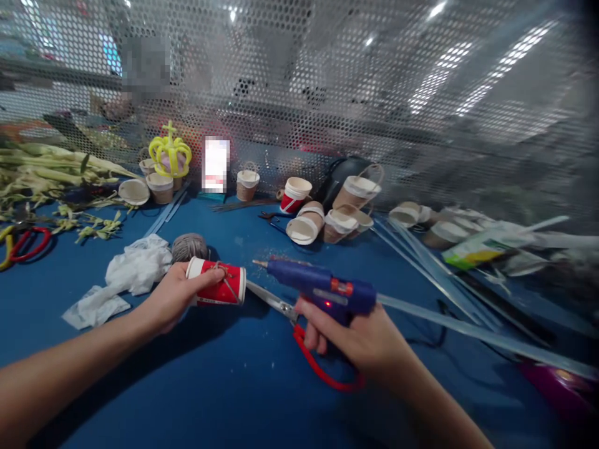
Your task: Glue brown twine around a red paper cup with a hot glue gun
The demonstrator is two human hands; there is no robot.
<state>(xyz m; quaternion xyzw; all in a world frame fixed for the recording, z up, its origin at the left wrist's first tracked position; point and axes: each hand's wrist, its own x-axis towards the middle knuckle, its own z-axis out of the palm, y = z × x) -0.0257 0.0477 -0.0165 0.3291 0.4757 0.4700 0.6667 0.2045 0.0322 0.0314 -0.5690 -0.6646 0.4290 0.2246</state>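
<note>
My left hand [171, 296] holds a red and white paper cup [218, 284] on its side, with a thin brown cord wound around it. My right hand [358, 340] grips a blue hot glue gun [322, 288] whose nozzle points left toward the cup, a short gap away. A clear glue stick [468, 329] sticks out of the gun's back to the right. Red-handled scissors [299, 330] lie on the blue table [224, 386] under the gun.
A ball of grey yarn [189, 247] and white crumpled tissue [135, 267] lie by the left hand. Several paper cups [327, 215] lie along the perforated metal screen [374, 93]. A yellow crown [170, 153], green leaves [42, 168] and loose glue sticks [421, 262] are around.
</note>
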